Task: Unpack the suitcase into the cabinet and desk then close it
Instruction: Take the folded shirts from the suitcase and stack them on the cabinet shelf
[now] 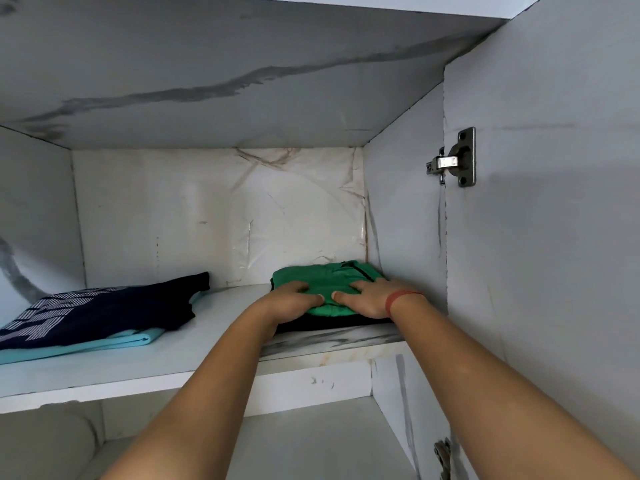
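Observation:
A folded green garment (329, 277) lies on top of a folded black one (332, 323) at the right end of the white cabinet shelf (214, 341). My left hand (294, 303) and my right hand (369, 297) both rest flat on the green garment, fingers stretched out and thumbs nearly touching. A red band circles my right wrist. The suitcase is out of view.
At the shelf's left end a navy shirt with white lettering (97, 306) sits on a folded teal garment (86, 344). The open cabinet door (554, 254) stands to the right with a metal hinge (453, 161). A lower compartment (304, 441) shows below the shelf.

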